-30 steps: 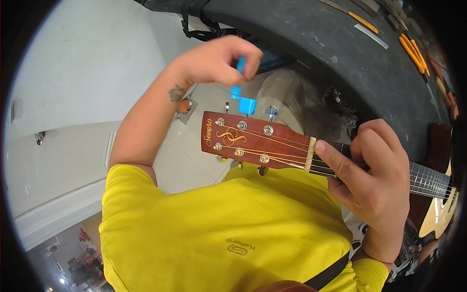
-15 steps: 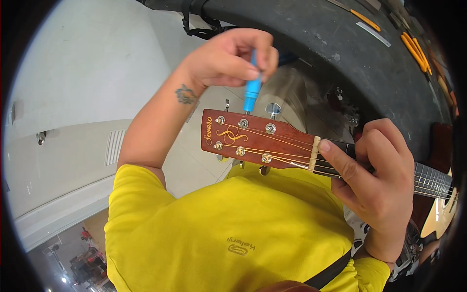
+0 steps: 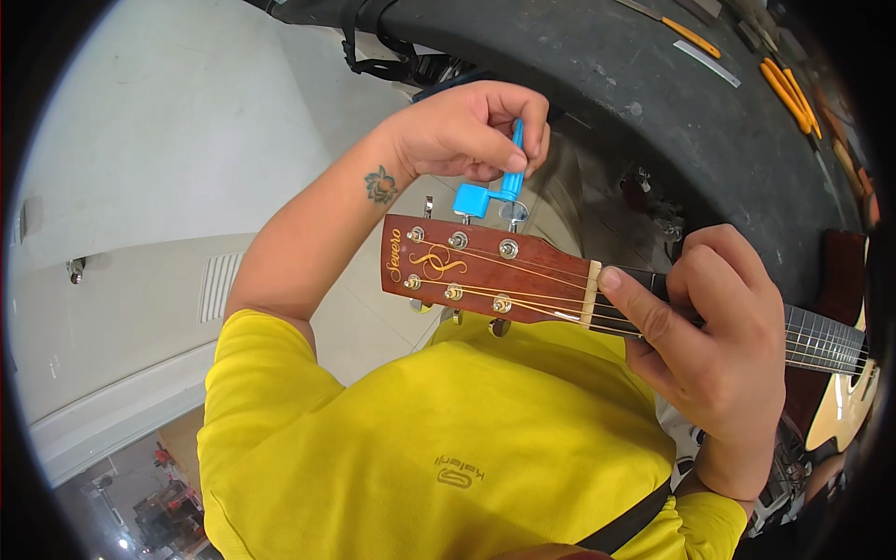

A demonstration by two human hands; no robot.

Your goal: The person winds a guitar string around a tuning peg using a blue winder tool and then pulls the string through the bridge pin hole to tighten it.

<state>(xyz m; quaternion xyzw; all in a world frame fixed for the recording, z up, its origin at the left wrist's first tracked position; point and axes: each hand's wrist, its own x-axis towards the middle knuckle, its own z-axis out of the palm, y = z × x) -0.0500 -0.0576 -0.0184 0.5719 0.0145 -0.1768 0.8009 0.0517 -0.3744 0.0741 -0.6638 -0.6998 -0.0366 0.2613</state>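
In my left hand [image 3: 476, 131], closed fingers pinch the handle of a blue string winder [image 3: 471, 200]. The winder's square socket is fitted over the middle tuning key on the far side of a reddish-brown guitar headstock [image 3: 478, 266]. One shiny far-side tuning key [image 3: 513, 213] stands to the right of the socket. Several metal posts carry strings over the headstock to a pale nut [image 3: 591, 294]. My right hand [image 3: 723, 345] is wrapped round the neck, its thumb by the nut and strings. The fretboard [image 3: 821, 338] runs off to the right.
A dark workbench [image 3: 597, 70] curves along the far side. On it lie an orange-handled tool [image 3: 691, 35], a metal ruler [image 3: 707, 63] and orange-handled pliers [image 3: 789, 93]. A black strap [image 3: 378, 65] hangs near its left end. The pale guitar body [image 3: 845, 401] shows at the right edge.
My left hand has swung the winder's handle round to the right, so the crank now shows beside the socket. The headstock has shifted slightly left; my right hand keeps its hold.
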